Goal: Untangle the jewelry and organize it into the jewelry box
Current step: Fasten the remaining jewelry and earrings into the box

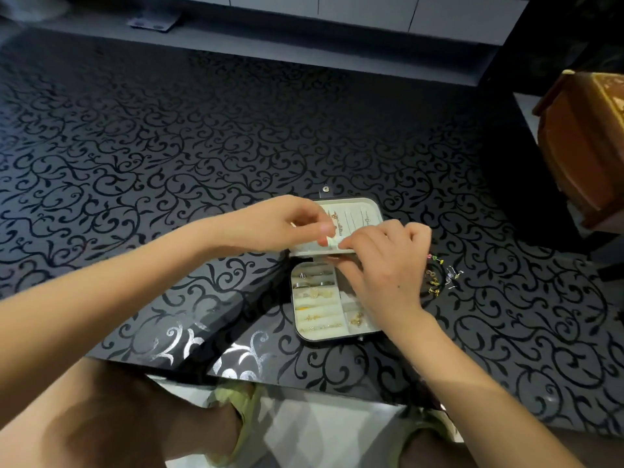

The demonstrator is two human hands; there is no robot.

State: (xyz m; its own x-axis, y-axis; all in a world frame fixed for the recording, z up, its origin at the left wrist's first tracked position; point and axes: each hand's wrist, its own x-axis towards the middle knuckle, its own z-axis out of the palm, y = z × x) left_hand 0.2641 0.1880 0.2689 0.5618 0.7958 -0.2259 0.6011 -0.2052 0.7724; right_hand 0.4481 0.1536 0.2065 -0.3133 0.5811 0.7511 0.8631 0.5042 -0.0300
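Observation:
A small jewelry box [305, 336] lies open on the black patterned table [169, 163], its cream tray holding rings and gold pieces in several slots. Its lid [368, 211] lies flat behind the tray, and thin chains lie across its cream lining. My left hand [287, 222] is over the lid's left side, thumb and fingers pinched together at the lining's pocket edge. My right hand [385, 261] is over the hinge, its fingers curled onto the same edge. Whether either hand holds a chain is hidden. Loose earrings [439, 275] lie on the table right of the box.
A brown wooden box [580, 143] stands at the far right beyond the table edge. A grey shelf unit [304, 35] runs along the back. The table's near edge is just above my knees [236, 417].

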